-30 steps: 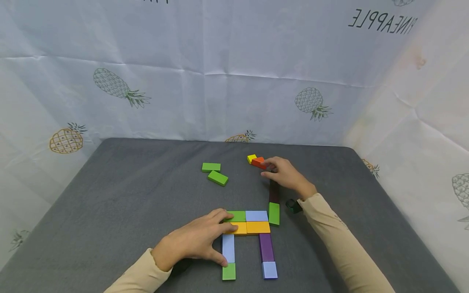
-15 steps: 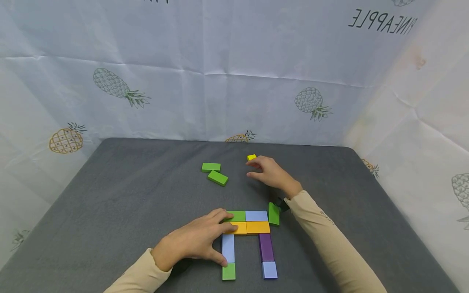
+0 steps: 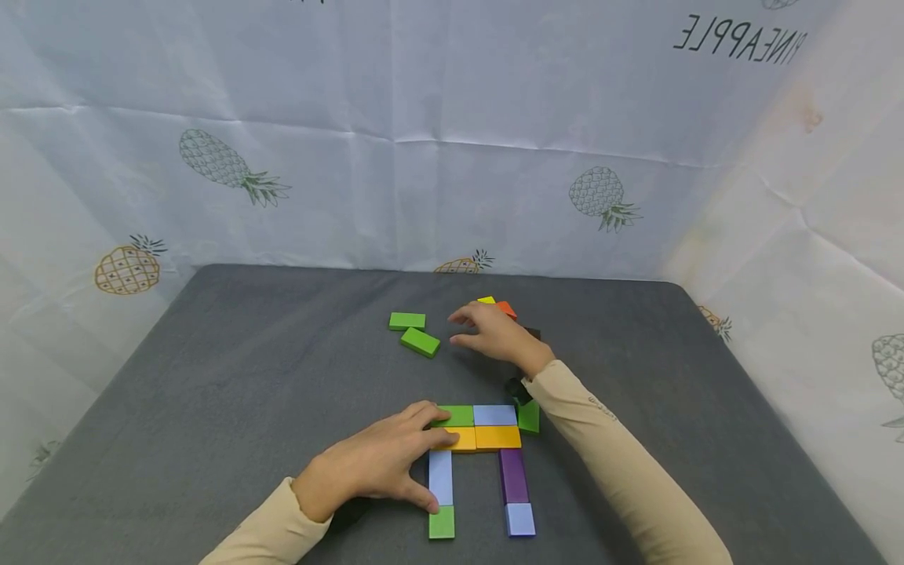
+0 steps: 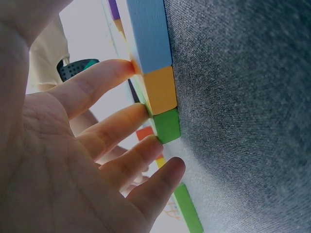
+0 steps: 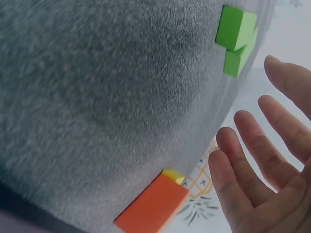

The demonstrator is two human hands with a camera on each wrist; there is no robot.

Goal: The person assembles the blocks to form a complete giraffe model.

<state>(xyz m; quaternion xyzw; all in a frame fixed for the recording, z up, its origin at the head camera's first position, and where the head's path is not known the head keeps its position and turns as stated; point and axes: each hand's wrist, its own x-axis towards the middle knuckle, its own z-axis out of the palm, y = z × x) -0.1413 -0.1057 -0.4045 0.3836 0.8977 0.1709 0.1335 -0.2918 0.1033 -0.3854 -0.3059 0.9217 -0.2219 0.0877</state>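
In the head view, my left hand point(image 3: 374, 459) rests on a flat layout of wooden blocks. Its fingertips touch a green block point(image 3: 461, 416) and an orange-yellow block point(image 3: 462, 441); the thumb is at a lower green block point(image 3: 442, 524), beside a light blue block point(image 3: 440, 477). My right hand point(image 3: 494, 333) holds nothing, hovering over the table with relaxed fingers. Left of it lie two loose green blocks point(image 3: 420, 342), also visible in the right wrist view. An orange-red block point(image 5: 154, 204) and a small yellow block point(image 5: 173, 175) lie behind the right hand, partly hidden by it in the head view.
The layout also has a purple block point(image 3: 513, 476), light blue blocks point(image 3: 494, 415) and a green block point(image 3: 528, 418) under the right forearm. A dark brown block point(image 3: 533, 333) is mostly covered by the right wrist. A white pineapple-print cloth point(image 3: 438, 196) hangs behind the grey table point(image 3: 282, 353).
My right hand has moved left, from over the orange-red and dark brown blocks toward the two loose green blocks. My left hand and the layout have stayed put.
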